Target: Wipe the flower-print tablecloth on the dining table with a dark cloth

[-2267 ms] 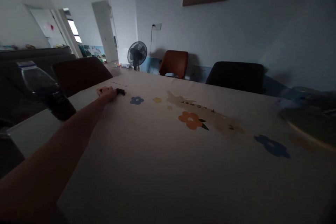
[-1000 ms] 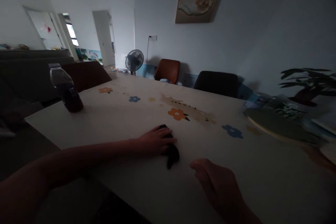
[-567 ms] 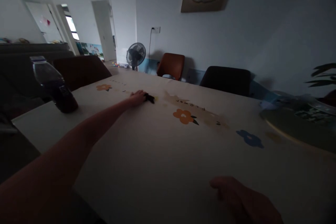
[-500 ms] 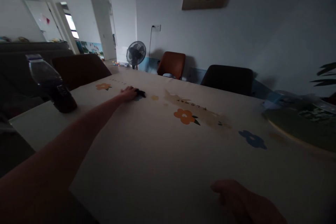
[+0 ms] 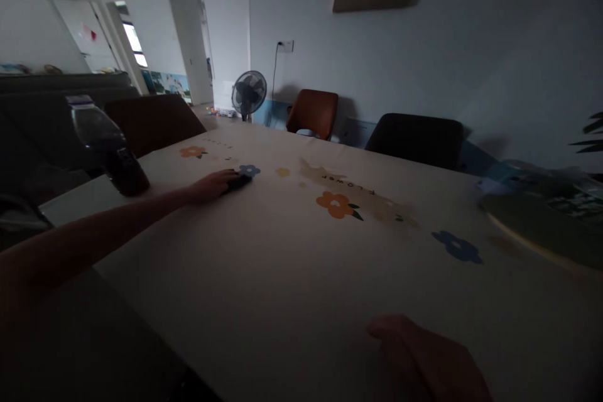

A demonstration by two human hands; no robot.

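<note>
My left hand (image 5: 211, 187) reaches far across the pale tablecloth (image 5: 264, 276), its fingers closed over a small black object (image 5: 239, 183). That object lies low on the cloth beside a printed blue flower; its kind is too dark and small to make out. My right hand (image 5: 426, 355) rests low at the near side of the table, with one digit stretched out to the left. Nothing shows in it, though its other fingers are partly lost in shadow.
A bottle of dark liquid (image 5: 113, 154) stands near the table's left edge, beyond my left forearm. At the right sits a round green board (image 5: 532, 220) with clear plastic on it. Chairs (image 5: 313, 112) line the far side, and a fan (image 5: 249, 91) stands behind.
My left hand has drawn back toward me and to the left over the cloth, bringing the black object along and uncovering the blue flower. The right hand has barely shifted.
</note>
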